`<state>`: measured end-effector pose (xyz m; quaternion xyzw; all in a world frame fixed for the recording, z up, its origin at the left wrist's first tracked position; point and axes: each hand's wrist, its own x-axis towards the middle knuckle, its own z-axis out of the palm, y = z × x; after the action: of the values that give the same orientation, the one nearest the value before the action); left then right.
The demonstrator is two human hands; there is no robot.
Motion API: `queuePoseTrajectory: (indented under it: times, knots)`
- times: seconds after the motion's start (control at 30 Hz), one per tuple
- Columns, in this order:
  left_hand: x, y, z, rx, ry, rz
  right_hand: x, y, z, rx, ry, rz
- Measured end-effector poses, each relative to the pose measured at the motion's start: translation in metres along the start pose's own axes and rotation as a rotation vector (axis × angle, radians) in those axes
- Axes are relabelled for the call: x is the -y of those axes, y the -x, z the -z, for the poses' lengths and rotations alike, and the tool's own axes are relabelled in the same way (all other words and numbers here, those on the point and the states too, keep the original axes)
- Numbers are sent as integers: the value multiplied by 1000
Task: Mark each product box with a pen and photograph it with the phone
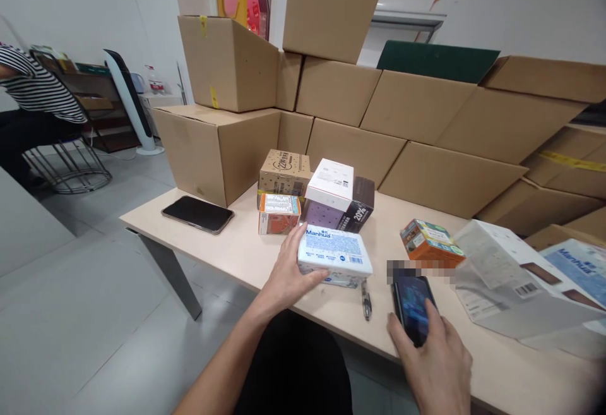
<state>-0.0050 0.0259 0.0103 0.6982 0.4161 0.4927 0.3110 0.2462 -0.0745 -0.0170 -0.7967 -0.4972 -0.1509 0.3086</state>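
My left hand (283, 276) is closed around the left end of a white and blue tissue pack (335, 252) at the table's front, thumb along the near side. My right hand (438, 358) grips a dark smartphone (413, 304) by its sides, screen lit and facing up; whether the phone rests on the table I cannot tell. A pen (366, 300) lies between the pack and the phone. Just behind the pack are a small orange box (279, 214), a white box (330, 182) on top of a purple box, and a dark box (362, 203) marked 20%.
Large cardboard boxes (343, 143) are stacked along the table's (227, 257) back. A black phone (197, 214) lies at the left, an orange box (430, 242) at the right, beside a white carton (516, 276) and another tissue pack (575, 266). A seated person (42, 96) is far left.
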Motion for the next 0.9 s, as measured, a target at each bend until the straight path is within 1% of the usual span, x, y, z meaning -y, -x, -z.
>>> queuePoseTrajectory:
  times: [0.07, 0.1, 0.17, 0.23, 0.27, 0.33, 0.4, 0.43, 0.5, 0.57, 0.63, 0.67, 0.77, 0.83, 0.9]
  knots:
    - [-2, -1, 0, -15, 1, 0, -2, 0, 2, 22, 74, -5]
    - [-2, -1, 0, -23, 5, -7, -2, -1, 4, 3, 94, 7]
    - [-3, -1, 1, -28, 26, -17, 2, -5, 9, -73, 26, 73]
    - [-2, 0, 1, -42, 54, -15, 10, -10, 16, -90, -128, 152]
    - [-1, 1, 2, -57, 71, -14, 16, -12, 20, -59, -211, 168]
    - [0, 3, 4, -102, 118, -31, 30, -15, 25, 65, -358, 153]
    - [2, 6, 7, -132, 197, -78, 45, -16, 28, 184, -479, 123]
    - [3, 7, 9, -125, 257, -105, 51, -16, 29, 234, -536, 124]
    - [4, 10, 13, -55, 411, -145, 59, -14, 31, 339, -643, 154]
    - [5, 11, 18, 39, 562, -157, 62, -11, 33, 460, -737, 175]
    - [5, 12, 21, 108, 649, -148, 60, -8, 36, 570, -809, 178]
    - [5, 12, 23, 128, 667, -140, 58, -7, 37, 604, -837, 173]
    - [3, 11, 26, 172, 660, -130, 48, -2, 39, 632, -876, 190]
    - [2, 11, 26, 210, 639, -126, 41, 1, 41, 610, -880, 206]
    - [3, 11, 25, 254, 663, -103, 35, 3, 45, 589, -884, 187]
